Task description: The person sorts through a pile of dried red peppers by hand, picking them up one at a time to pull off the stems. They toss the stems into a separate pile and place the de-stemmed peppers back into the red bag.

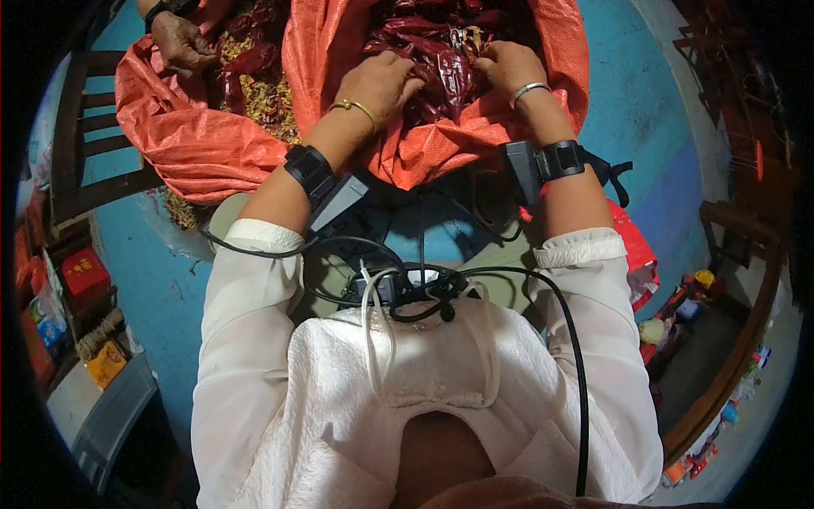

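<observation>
L hand [383, 85] & R hand [509, 66] rest on dried red chillies [441, 47] in orange woven plastic sack [441, 144], fingers curled into pile; can't tell if either grips anything.

This looks to me like a room in a home given over to sorting produce, with shop-like stock along its edges. The blue-painted floor [653, 110] is bare concrete. On it lie open orange woven sacks [195, 136] heaped with dried red chillies [432, 42]. A dark wooden chair [85, 144] stands at my left, and nearer me a red box [83, 273] and a yellow packet [106, 363] crowd beside a grey crate [110, 416]. At my right a curved wooden rail [738, 356] edges a clutter of small bright packets [682, 301].
</observation>
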Available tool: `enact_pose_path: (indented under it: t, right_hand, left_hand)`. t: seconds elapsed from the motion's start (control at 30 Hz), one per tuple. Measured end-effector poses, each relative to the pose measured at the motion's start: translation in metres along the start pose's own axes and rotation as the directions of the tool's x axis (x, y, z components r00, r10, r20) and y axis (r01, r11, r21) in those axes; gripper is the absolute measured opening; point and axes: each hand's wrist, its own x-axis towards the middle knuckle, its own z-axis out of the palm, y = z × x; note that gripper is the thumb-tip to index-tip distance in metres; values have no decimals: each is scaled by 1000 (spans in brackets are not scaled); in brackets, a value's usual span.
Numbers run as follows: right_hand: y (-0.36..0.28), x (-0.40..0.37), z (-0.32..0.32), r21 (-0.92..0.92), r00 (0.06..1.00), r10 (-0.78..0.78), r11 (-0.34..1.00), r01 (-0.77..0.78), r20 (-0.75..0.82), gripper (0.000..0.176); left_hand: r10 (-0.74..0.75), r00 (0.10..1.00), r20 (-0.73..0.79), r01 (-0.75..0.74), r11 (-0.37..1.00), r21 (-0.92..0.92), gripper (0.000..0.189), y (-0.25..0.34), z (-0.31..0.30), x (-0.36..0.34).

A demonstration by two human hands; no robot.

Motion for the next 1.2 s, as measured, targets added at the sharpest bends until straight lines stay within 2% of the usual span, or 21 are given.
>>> enact_pose_path:
  t: [0.07,0.13,0.27,0.33,0.37,0.4,0.43,0.53,0.63,0.73,0.77,0.83,0.87,0.9,0.93,0.97,1.0,1.03,1.1,1.17,1.2]
  right_hand:
    - [-18,-3,-1,-102,989,31,995,-17,143,29]
    - [-31,-2,-1,-88,986,-17,996,32,165,31]
    - [-44,-6,7,-96,960,-16,994,44,279,41]
    - [-53,-14,6,-153,941,14,987,41,338,48]
    - [-53,-15,8,-155,941,12,987,43,338,48]
    - [-52,-16,12,-143,952,9,989,37,307,45]
    - [-50,-16,13,-130,961,6,991,31,276,43]
    - [-46,-12,12,-145,964,103,987,-69,246,37]
    - [-43,-10,8,-121,966,126,988,-101,226,32]
    - [-36,-4,14,-60,985,98,994,-90,145,27]
    - [-33,-3,14,-58,985,98,994,-91,145,27]
    - [-32,-2,8,158,997,51,986,-59,50,26]
    - [-25,2,15,156,998,49,986,-56,48,26]
    - [-22,5,21,358,1000,4,934,-5,5,25]
    - [-19,9,26,542,998,-33,839,53,-47,25]
    - [-14,10,32,542,998,-35,839,55,-47,25]
    - [-23,3,24,763,997,-1,644,-56,74,23]
    - [-31,-2,18,902,980,-4,390,-182,199,22]
    - [-42,-6,12,915,965,-27,325,-239,262,20]
    - [-45,-6,15,920,946,-51,253,-298,320,18]
    - [-45,-2,19,918,956,-77,310,-247,283,19]
  left_hand:
    - [-16,999,32,17,1000,-6,39,3,1,-2]
    - [-46,995,89,50,998,-48,51,3,0,-2]
    - [-26,997,72,41,976,-215,45,12,-1,-3]
    - [-5,992,127,29,981,-191,41,8,7,-3]
    - [11,984,179,20,985,-170,37,5,12,-2]
    - [2,991,130,25,979,-204,25,2,15,1]
    - [-2,992,127,28,978,-205,25,-2,16,3]
    - [-228,972,57,218,787,-577,17,-20,15,8]
    - [-302,949,94,276,643,-714,16,-26,-6,8]
    - [-242,960,138,269,671,-691,21,-13,-6,3]
    - [-219,972,91,224,726,-650,28,-10,2,1]
    - [-174,983,63,175,762,-624,34,0,6,-3]
    - [-152,988,25,136,786,-603,39,2,5,-1]
    - [-152,988,20,133,787,-603,39,2,4,1]
    - [-238,965,106,243,672,-700,40,1,3,5]
    - [-307,929,206,347,533,-771,40,-1,3,7]
    - [-295,918,266,375,420,-826,39,-1,-1,8]
    - [-298,916,268,378,419,-826,39,-1,-1,8]
    - [-298,893,336,398,176,-900,30,-1,0,7]
    - [-277,889,366,421,173,-891,23,-2,1,5]
    - [-302,892,336,398,173,-901,21,1,-2,4]
